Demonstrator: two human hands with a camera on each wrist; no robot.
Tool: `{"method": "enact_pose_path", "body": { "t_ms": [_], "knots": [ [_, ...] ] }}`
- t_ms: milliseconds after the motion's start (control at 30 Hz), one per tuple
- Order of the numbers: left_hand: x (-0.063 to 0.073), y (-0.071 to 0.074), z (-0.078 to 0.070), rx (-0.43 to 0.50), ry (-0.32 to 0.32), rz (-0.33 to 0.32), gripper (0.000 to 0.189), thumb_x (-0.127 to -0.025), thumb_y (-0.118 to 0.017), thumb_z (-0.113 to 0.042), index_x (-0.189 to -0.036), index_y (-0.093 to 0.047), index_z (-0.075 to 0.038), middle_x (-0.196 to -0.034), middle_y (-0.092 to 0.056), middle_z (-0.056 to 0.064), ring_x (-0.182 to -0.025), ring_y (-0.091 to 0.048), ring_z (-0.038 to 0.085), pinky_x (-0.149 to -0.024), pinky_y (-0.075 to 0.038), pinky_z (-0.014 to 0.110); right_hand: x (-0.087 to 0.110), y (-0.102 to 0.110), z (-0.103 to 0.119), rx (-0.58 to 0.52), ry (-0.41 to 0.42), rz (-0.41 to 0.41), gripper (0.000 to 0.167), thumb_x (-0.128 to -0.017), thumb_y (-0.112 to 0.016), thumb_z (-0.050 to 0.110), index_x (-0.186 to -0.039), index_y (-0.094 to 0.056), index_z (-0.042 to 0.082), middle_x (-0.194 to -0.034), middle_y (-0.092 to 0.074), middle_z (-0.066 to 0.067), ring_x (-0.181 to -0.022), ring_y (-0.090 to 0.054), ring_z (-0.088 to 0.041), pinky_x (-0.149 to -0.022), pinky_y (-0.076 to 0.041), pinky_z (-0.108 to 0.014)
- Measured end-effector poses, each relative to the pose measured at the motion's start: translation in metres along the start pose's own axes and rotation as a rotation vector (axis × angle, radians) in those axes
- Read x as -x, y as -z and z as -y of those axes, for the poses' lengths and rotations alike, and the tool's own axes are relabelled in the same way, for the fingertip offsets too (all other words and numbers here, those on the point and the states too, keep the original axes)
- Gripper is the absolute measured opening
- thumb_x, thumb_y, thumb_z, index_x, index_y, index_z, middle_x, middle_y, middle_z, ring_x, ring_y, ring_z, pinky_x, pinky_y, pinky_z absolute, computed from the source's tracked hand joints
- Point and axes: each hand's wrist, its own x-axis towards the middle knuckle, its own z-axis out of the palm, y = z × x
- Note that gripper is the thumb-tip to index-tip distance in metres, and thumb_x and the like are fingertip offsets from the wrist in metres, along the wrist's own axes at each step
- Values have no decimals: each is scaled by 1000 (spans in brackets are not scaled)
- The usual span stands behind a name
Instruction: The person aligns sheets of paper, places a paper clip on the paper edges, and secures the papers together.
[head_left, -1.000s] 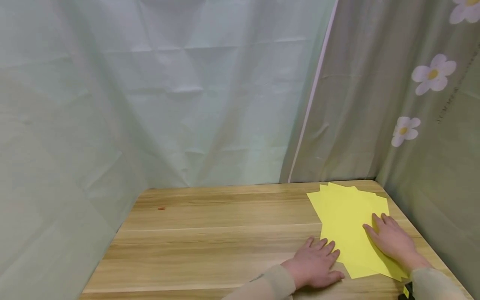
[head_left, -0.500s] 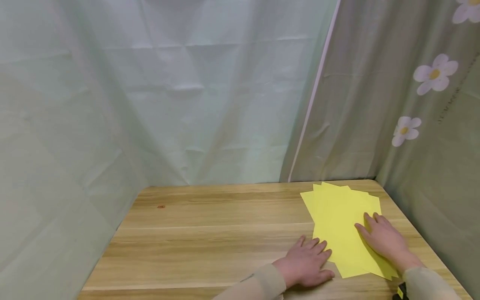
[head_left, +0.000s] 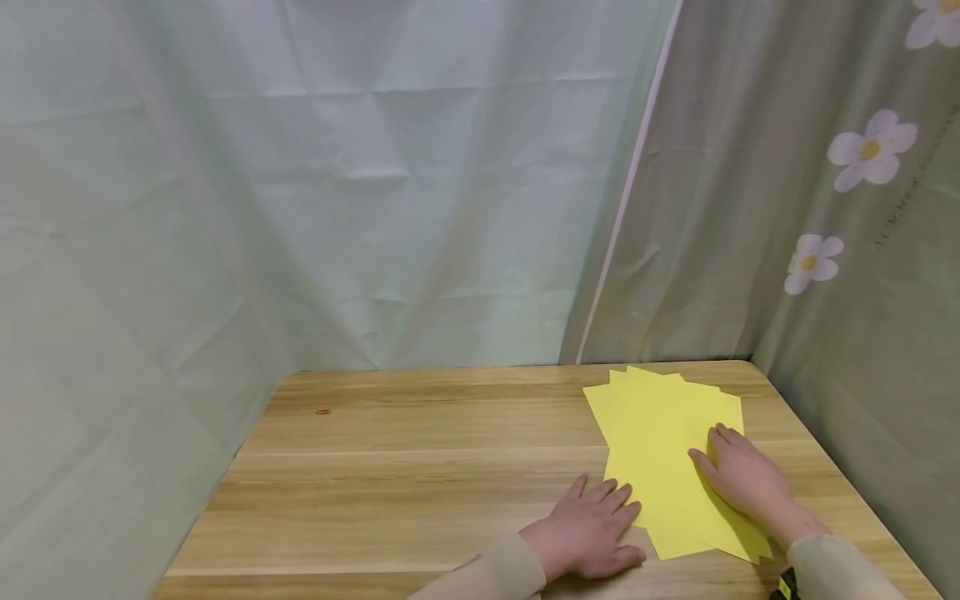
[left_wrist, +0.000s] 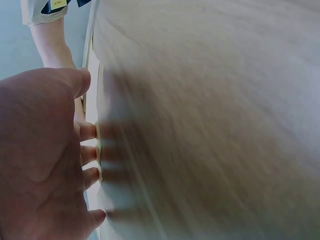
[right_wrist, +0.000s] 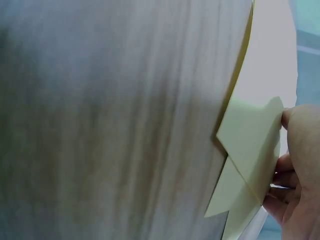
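Note:
Several yellow paper sheets (head_left: 652,450) lie fanned in an uneven stack at the right side of the table. My left hand (head_left: 591,532) is spread palm down at the stack's lower left, its fingertips touching the paper's edge. On the right part of the stack rests my right hand (head_left: 742,477), fingers extended over the top sheet. The right wrist view shows the sheets' overlapping corners (right_wrist: 250,125) beside that hand's thumb and fingertips. In the left wrist view, the fingers of my left hand (left_wrist: 40,155) reach down to the tabletop.
A small red paper clip (head_left: 323,411) lies at the table's far left. The wood-grained table (head_left: 420,500) is enclosed by pale curtains (head_left: 450,208) behind and at both sides. A black and yellow device (head_left: 786,583) is at my right wrist.
The yellow sheets have slid left across the table, still fanned. Both hands have moved left along with them. The paper clip has stayed on its part of the table.

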Motion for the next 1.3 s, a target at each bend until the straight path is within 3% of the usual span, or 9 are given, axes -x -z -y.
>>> {"method": "enact_pose_path", "body": {
  "t_ms": [400, 667, 1300],
  "knots": [
    [17, -3, 8, 4, 2, -1, 70, -102, -30, -69, -160, -34, -31, -166, -27, -10, -152, -21, 12, -121, -22, 49, -7, -3, 13, -4, 28, -15, 76, -105, -50, 51, -138, -49, -17, -145, -43, -40, -132, -41, -58, -107, -34, -68],
    [32, -5, 16, 22, -4, -25, 68, -102, -33, -68, -158, -40, -29, -164, -32, -8, -150, -27, 14, -120, -24, 51, -6, -3, 27, -20, 55, -13, 71, -104, -54, 47, -139, -51, -15, -145, -45, -37, -131, -43, -57, -105, -36, -69],
    [57, -10, 33, 40, -8, -49, 61, -102, -37, -66, -149, -50, -29, -158, -40, -8, -145, -35, 15, -118, -28, 54, 4, -4, 39, -68, 144, 62, 87, -97, -58, 61, -145, -48, -11, -155, -38, -29, -140, -37, -50, -106, -38, -64]
  ]
}}
